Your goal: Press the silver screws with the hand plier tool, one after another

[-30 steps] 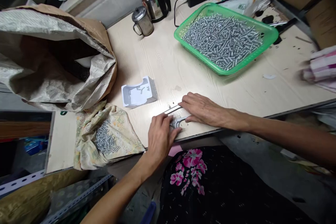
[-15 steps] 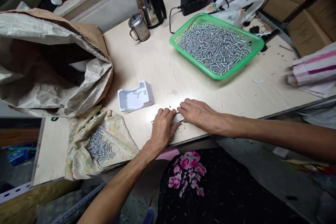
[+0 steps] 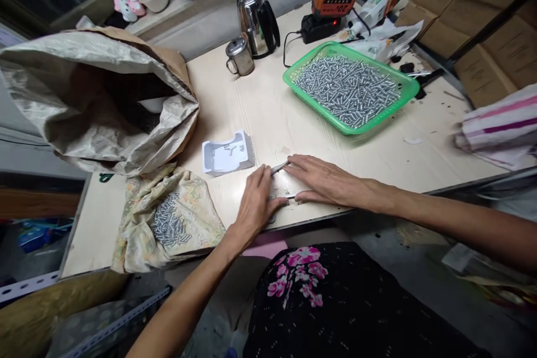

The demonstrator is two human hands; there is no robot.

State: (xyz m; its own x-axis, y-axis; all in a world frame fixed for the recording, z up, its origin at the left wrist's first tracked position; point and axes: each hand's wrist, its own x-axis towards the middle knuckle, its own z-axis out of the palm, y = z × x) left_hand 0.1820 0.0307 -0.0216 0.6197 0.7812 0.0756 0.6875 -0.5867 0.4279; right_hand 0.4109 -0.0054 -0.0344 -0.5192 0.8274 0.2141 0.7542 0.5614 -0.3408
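Note:
Two thin metal strips (image 3: 280, 167) lie low over the front of the table, one behind the other, with a gap between them. My left hand (image 3: 255, 197) grips their left ends, fingertips at the far strip and thumb at the near one. At the right ends, my right hand (image 3: 321, 180) does likewise, its fingers stretched along the far side and its thumb by the near strip. My palms and fingers hide much of both strips. Just beyond my left hand stands a small white cut-open box (image 3: 229, 162) with several short metal pins in it.
A green basket (image 3: 356, 127) full of short metal pins stands at the back right. To the left are a large open paper sack (image 3: 168, 140) and a patterned cloth (image 3: 201, 207) bearing more pins (image 3: 170, 221). A kettle (image 3: 255, 22), metal cup (image 3: 240, 57) and battery charger (image 3: 321, 28) stand behind.
My hands have moved apart, and my right hand's fingers have straightened. More of the two strips and the gap between them now shows. The whole view has shifted slightly.

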